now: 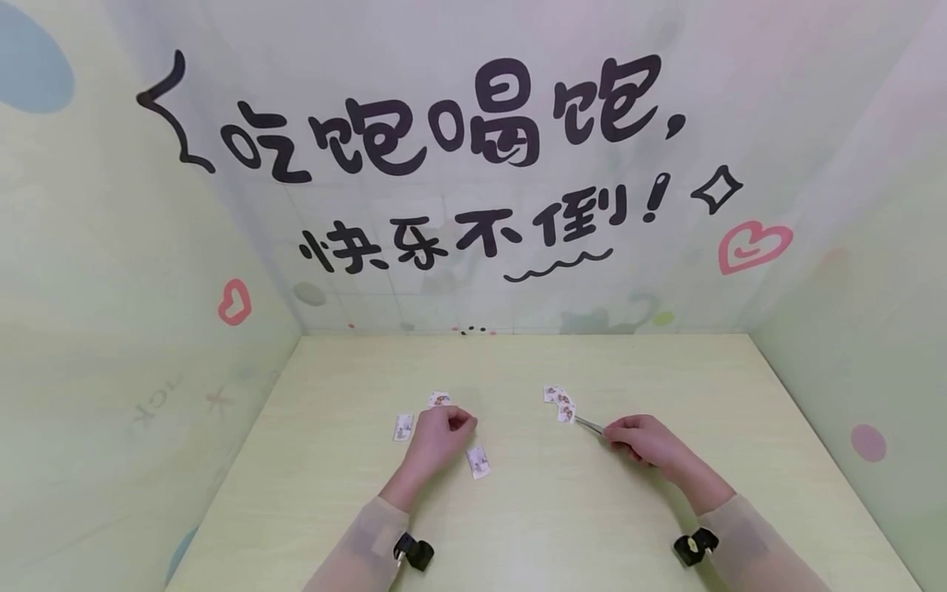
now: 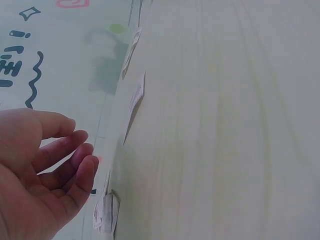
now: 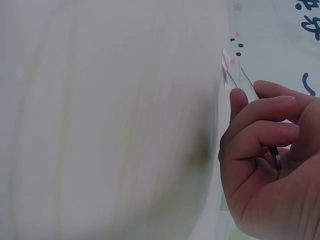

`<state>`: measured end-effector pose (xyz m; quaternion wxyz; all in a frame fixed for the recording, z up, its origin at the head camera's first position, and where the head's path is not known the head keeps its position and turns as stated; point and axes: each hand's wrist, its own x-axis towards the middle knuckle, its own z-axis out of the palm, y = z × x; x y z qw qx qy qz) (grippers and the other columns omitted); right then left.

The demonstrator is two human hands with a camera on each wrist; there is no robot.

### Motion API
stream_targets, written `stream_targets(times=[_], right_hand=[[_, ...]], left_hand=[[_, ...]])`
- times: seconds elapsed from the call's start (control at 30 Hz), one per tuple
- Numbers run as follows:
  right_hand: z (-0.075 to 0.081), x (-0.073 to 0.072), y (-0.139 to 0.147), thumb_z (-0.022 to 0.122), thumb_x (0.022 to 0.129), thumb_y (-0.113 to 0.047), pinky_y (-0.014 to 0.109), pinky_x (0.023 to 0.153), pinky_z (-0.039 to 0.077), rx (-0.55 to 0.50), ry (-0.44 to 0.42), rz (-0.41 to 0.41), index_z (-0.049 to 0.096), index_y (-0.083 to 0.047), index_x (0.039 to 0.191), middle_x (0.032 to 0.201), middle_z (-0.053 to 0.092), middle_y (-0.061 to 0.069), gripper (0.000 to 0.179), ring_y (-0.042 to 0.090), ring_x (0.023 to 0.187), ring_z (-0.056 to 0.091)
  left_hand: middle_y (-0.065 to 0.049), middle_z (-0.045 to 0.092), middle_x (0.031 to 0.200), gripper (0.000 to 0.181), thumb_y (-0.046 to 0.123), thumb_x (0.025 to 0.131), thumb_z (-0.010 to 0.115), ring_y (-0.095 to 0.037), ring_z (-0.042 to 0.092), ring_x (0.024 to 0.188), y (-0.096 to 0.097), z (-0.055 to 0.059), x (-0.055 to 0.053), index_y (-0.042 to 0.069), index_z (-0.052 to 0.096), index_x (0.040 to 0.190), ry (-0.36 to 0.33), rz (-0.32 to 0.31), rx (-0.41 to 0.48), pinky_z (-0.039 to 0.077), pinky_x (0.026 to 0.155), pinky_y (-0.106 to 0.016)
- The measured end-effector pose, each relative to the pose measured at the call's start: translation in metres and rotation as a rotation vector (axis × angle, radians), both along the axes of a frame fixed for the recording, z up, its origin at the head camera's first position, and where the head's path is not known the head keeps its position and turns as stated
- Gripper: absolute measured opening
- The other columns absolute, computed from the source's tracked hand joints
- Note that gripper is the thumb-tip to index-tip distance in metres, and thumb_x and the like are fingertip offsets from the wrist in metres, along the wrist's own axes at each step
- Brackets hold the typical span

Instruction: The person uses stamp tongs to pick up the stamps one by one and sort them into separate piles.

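Observation:
My right hand [image 1: 648,442] holds a pair of metal tweezers [image 1: 589,425], whose tips point left toward a small group of printed paper pieces [image 1: 565,411]. In the right wrist view the two prongs [image 3: 248,81] stand apart and the fingers [image 3: 260,135] curl around the handle. The left hand [image 1: 438,436] hovers among other small printed pieces, its fingers loosely bent with nothing between them in the left wrist view. Around it are one piece [image 1: 403,427] at its left, another [image 1: 440,399] partly hidden behind it, and a third [image 1: 478,462] to its right.
The pale wood-look tabletop [image 1: 547,526] is bordered by a printed back wall [image 1: 459,288] and two side walls. A black wrist camera [image 1: 414,551] sits on the left sleeve and another [image 1: 695,546] on the right.

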<state>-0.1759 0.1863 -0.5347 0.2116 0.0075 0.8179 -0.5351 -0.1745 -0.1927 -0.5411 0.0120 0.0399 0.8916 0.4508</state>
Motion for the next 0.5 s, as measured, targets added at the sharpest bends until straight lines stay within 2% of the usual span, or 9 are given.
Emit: stream_targets(times=[0.27, 0.5], right_hand=[[-0.002, -0.004, -0.004, 0.068, 0.104, -0.021, 0.024, 0.053, 0.034, -0.005, 0.012, 0.031, 0.074, 0.003, 0.114, 0.079, 0.062, 0.002, 0.026, 0.011, 0.058, 0.042], [0.003, -0.008, -0.013, 0.068, 0.105, -0.023, 0.024, 0.054, 0.035, -0.026, 0.020, 0.054, 0.071, 0.004, 0.117, 0.088, 0.066, 0.005, 0.030, 0.012, 0.061, 0.044]], left_hand=[[0.002, 0.072, 0.088, 0.004, 0.008, 0.094, 0.080, -0.014, 0.064, 0.081, -0.006, 0.001, 0.003, 0.008, 0.080, 0.098, 0.012, 0.010, -0.014, 0.057, 0.076, -0.033], [0.002, 0.070, 0.086, 0.005, 0.006, 0.093, 0.081, -0.014, 0.063, 0.079, -0.019, 0.002, 0.007, 0.008, 0.080, 0.098, 0.015, 0.068, -0.020, 0.055, 0.074, -0.032]])
